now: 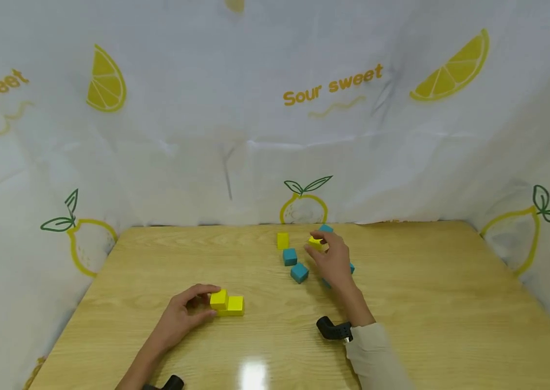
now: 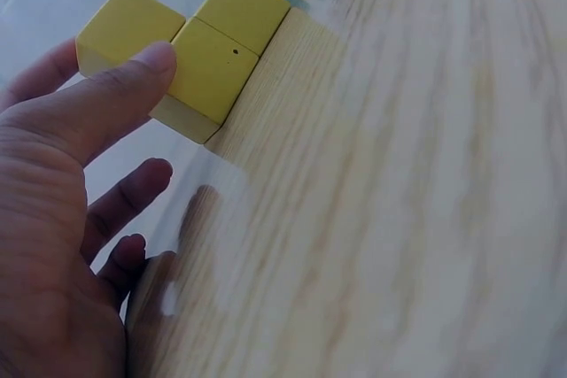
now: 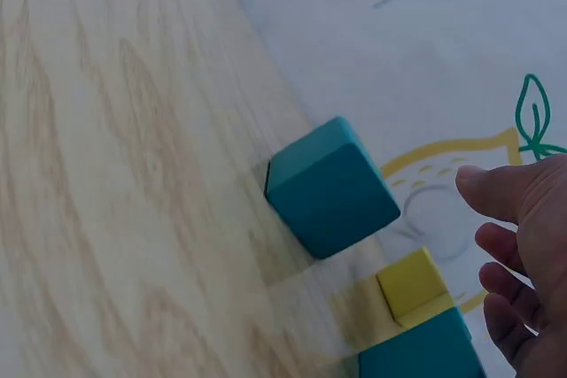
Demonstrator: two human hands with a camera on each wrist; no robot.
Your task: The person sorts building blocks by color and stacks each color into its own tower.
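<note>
Three yellow cubes stand together at the front left of the table. One upper yellow cube (image 1: 218, 299) sits on the left of two lower ones, the right lower yellow cube (image 1: 236, 305) being beside it. My left hand (image 1: 183, 314) holds the upper cube between thumb and index finger; the thumb tip lies at the seam with the lower cube, and the other fingers are spread away. Farther back, my right hand (image 1: 332, 260) hovers with thumb and index finger apart around another yellow cube (image 1: 315, 242). In the right wrist view its visible fingers hold nothing.
Several teal cubes lie around the right hand, including one teal cube (image 1: 289, 257) and a nearer teal cube (image 1: 299, 273). A separate yellow cube (image 1: 282, 241) stands behind them. A white printed cloth (image 1: 182, 162) hangs along the back edge of the wooden table (image 1: 431, 303).
</note>
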